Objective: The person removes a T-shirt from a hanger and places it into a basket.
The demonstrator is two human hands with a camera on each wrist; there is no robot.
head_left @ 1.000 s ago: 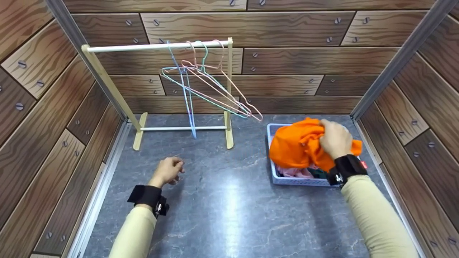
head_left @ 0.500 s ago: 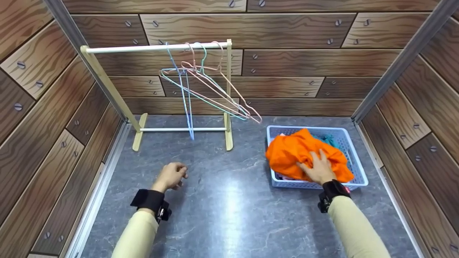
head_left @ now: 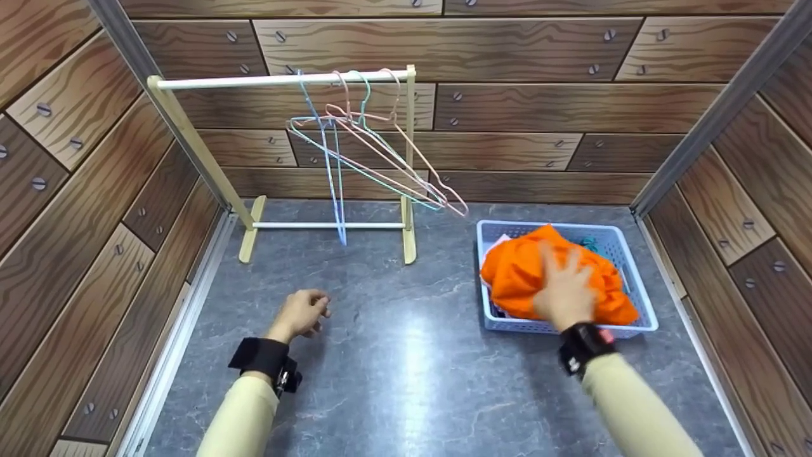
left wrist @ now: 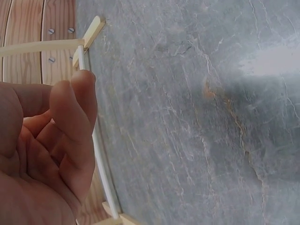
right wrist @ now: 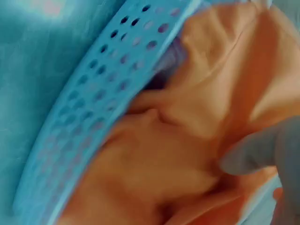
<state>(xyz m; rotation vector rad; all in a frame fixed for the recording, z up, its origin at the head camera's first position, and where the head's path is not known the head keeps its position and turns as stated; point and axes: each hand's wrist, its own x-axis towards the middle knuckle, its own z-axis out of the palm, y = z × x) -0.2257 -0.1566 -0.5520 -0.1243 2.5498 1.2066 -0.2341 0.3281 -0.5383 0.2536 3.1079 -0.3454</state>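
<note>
My right hand point(head_left: 566, 292) lies over a bunched orange cloth garment point(head_left: 517, 279), its fingers spread and blurred. The garment fills most of a light blue perforated basket point(head_left: 526, 326) on the right. In the right wrist view one finger point(right wrist: 251, 157) touches or hovers over the orange fabric point(right wrist: 154, 164), beside the basket's holed wall point(right wrist: 93, 89). Over the floor on the left, my left hand point(head_left: 301, 314) hangs with loosely curled fingers and holds nothing. The left wrist view shows the same relaxed fingers point(left wrist: 75, 117).
A wooden rack point(head_left: 228, 82) stands at the back left, with several hangers on its bar, among them a blue one point(head_left: 342, 235). Teal cloth point(head_left: 590, 243) peeks out at the basket's back. Wood-patterned walls point(head_left: 507, 51) surround the grey floor point(head_left: 380, 381).
My right hand gripped the orange garment raised over the basket a second ago; the garment now lies lower in the basket, and the hand is spread on top. The left hand has barely moved.
</note>
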